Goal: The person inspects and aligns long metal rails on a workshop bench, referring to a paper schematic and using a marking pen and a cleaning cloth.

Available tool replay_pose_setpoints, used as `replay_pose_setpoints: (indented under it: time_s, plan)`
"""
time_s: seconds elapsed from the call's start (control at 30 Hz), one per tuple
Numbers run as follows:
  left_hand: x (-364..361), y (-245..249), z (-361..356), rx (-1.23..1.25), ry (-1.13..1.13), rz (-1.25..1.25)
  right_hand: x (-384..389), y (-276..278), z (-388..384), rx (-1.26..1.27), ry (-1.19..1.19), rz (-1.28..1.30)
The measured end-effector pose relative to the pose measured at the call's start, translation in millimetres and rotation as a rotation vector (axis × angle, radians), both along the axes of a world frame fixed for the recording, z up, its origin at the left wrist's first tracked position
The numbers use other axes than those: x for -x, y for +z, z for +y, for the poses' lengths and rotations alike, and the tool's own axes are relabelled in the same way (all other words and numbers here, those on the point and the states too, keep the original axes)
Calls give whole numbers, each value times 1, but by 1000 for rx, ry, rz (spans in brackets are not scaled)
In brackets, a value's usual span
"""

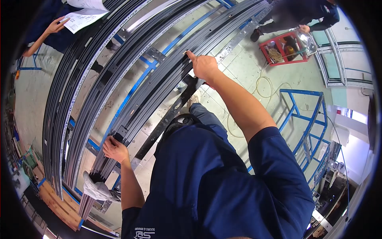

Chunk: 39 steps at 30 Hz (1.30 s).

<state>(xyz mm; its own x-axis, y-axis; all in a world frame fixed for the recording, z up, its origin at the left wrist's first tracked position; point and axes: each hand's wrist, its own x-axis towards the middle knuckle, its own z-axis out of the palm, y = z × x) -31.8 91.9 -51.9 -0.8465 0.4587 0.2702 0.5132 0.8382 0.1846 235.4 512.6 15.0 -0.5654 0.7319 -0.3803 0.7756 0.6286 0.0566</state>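
Long dark metal profiles [159,79] lie side by side in a bundle on a blue frame. My left hand [115,149] is at their near end, its fingers closed around a small black piece [118,136] on the profiles. Farther up the same bundle, my right hand [203,65] rests with its fingers curled at the profiles' edge; a tiny light-coloured thing shows at its fingertips, too small to name. A grey-white cloth [95,188] lies over the profile ends below my left hand.
More profiles [85,91] lie to the left. A person's hand [55,26] holds papers [85,20] at the upper left. Another person [298,14] stands at the upper right by a red crate [283,48]. A blue metal frame [302,92] stands at right; a yellow hose [263,85] crosses the floor.
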Motion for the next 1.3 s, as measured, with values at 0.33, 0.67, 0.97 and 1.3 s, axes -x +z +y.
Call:
replay_pose_setpoints:
  time_s: [0.33, 0.67, 0.97, 1.3]
  plan:
    - [5, 5, 2, 44, -46, 43, -2, -17, 10, 31, -27, 104]
    - [-3, 8, 4, -50, 24, -37, 4, -9, 13, 9, 44, -89]
    - [1, 3, -1, -135, 4, -45, -1, -15, 12, -13, 7, -37]
    - [19, 24, -12, -35, -137, -146, -40, -21, -47, -76, -167, 445]
